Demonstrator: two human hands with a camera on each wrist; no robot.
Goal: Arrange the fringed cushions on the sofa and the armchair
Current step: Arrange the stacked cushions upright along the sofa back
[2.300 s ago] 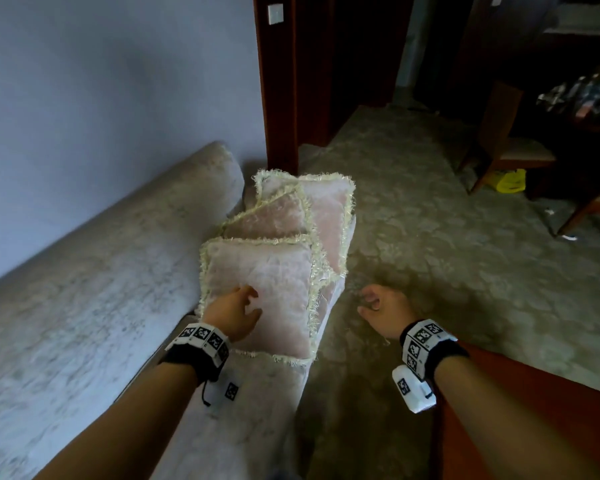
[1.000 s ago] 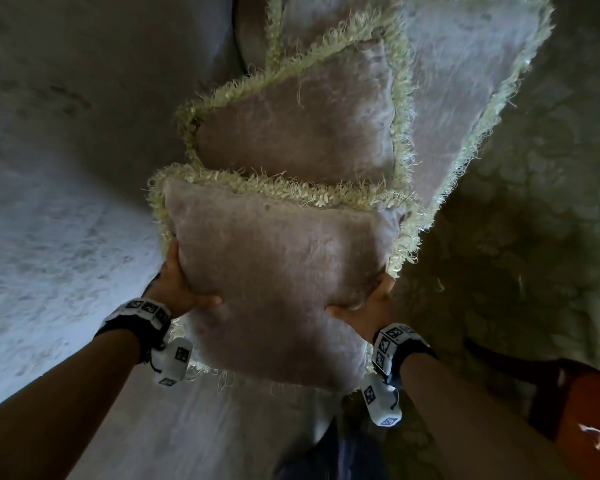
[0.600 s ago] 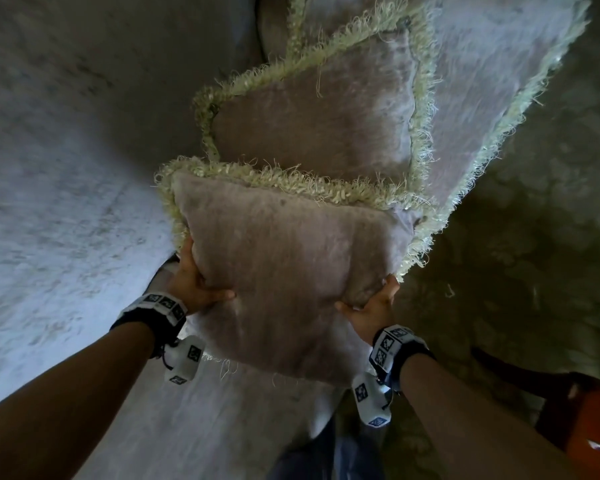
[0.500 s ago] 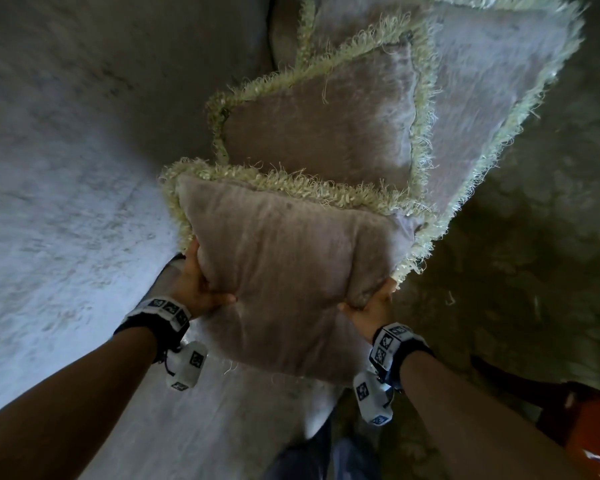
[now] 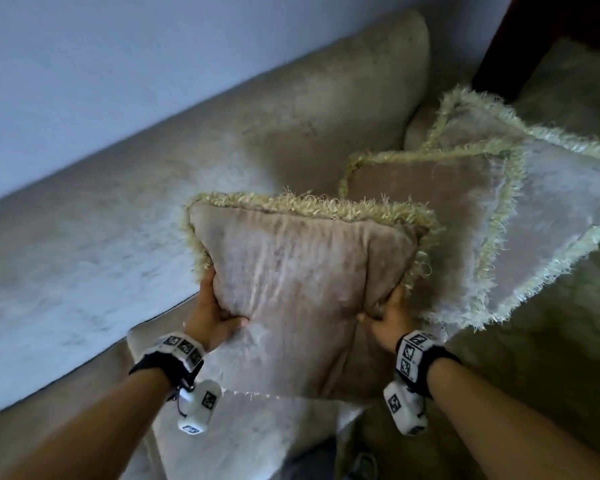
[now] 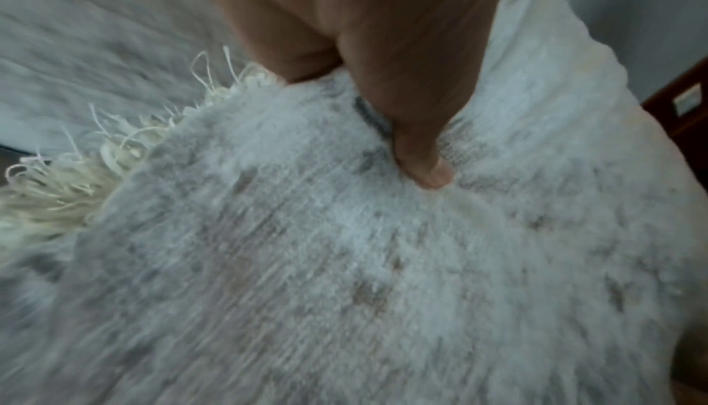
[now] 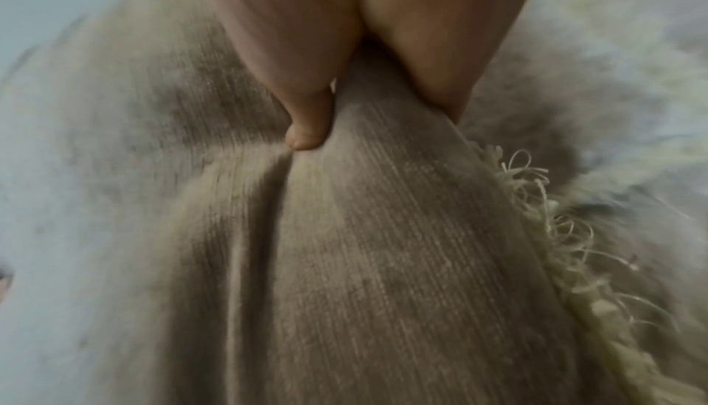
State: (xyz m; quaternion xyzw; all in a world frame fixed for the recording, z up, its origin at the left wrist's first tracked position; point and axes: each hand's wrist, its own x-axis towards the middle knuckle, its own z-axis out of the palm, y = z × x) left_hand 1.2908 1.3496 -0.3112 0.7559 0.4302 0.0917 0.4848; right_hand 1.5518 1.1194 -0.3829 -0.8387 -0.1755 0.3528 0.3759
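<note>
Lifted since the earlier frames, the nearest fringed cushion (image 5: 291, 292) has come up off the sofa (image 5: 125, 244) seat and now hangs upright above it, clear of the pile; two more fringed cushions, the middle cushion (image 5: 420, 202) and the far cushion (image 5: 548, 202), stay leaning at the sofa's far right end, overlapping one another; by my reading none is placed yet, and all three remain to be spread out, with no armchair in view; the left hand (image 5: 210, 317) clamps the cushion's left edge, thumb on its front; the right hand (image 5: 387, 315) pinches its right edge.
</note>
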